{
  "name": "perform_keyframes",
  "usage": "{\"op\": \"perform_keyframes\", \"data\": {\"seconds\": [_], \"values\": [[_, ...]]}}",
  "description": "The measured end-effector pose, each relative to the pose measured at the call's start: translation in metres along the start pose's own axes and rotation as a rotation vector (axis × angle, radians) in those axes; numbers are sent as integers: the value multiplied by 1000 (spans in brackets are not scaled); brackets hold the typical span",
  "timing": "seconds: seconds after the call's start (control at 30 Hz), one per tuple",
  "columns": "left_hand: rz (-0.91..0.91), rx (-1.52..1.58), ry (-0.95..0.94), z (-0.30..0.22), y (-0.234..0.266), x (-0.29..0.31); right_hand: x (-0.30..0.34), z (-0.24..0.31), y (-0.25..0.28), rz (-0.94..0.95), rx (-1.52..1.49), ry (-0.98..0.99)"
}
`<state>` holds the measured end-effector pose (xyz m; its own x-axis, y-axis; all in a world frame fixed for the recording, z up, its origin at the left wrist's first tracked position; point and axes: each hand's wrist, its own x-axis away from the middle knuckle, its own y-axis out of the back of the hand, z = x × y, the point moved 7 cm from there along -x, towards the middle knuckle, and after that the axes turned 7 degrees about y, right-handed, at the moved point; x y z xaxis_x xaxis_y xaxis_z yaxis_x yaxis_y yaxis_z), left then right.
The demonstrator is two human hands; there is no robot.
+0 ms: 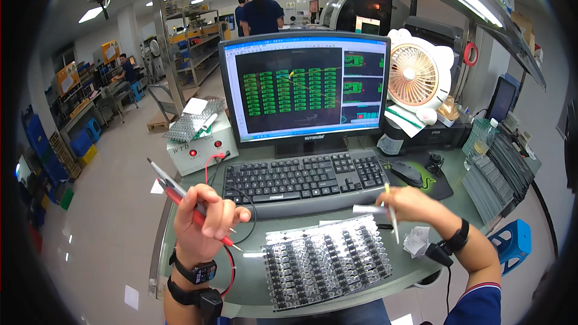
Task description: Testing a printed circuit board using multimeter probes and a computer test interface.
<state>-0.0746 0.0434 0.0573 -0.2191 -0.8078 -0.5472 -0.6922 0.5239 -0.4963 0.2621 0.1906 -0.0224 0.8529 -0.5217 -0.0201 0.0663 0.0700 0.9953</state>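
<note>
My left hand [208, 219] is closed around a red test probe [197, 215], whose metal tip points down toward the bench. A slim grey pen-like tool [161, 173] sticks up and to the left out of the same fist. Over on the right, my right hand [410, 204] pinches a thin pale stick [391, 213] with a pointed lower end. Beside its fingers is a blurred whitish piece [369, 209] that I cannot make out. Between the hands lies a clear plastic tray [328, 262] with rows of small dark parts, touched by neither hand.
Behind the tray stand a black keyboard [307, 177] and a monitor [304, 90] showing green board layouts. A white box [201, 147] with a red lead is left; a mouse [407, 173], fan [415, 72], crumpled paper [416, 242] and stacked grey trays [500, 177] are right.
</note>
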Motion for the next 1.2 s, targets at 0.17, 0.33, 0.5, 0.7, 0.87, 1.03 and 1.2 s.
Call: {"op": "perform_keyframes", "data": {"seconds": [0.17, 0.33, 0.5, 0.7, 0.87, 1.03, 1.2], "values": [[-17, -228, 119, 15, -10, -19, 1, 7, 89, -262, -513, -51], [194, -615, 414, 39, -39, -30, -44, 98, 110, -178, -1201, 149], [330, -532, 559, 57, -58, -15, -70, 134, 88, -321, -1467, 157], [180, -577, 576, 58, -49, -6, -84, 153, 71, -204, -1409, 148], [198, -175, 520, 51, -29, 11, -67, 134, 88, -449, -1399, 68], [314, -404, 571, 57, -23, 20, -61, 141, 43, -287, -1001, 56], [470, -559, 619, 56, -33, 19, -63, 147, 42, -284, -898, 92]]}}
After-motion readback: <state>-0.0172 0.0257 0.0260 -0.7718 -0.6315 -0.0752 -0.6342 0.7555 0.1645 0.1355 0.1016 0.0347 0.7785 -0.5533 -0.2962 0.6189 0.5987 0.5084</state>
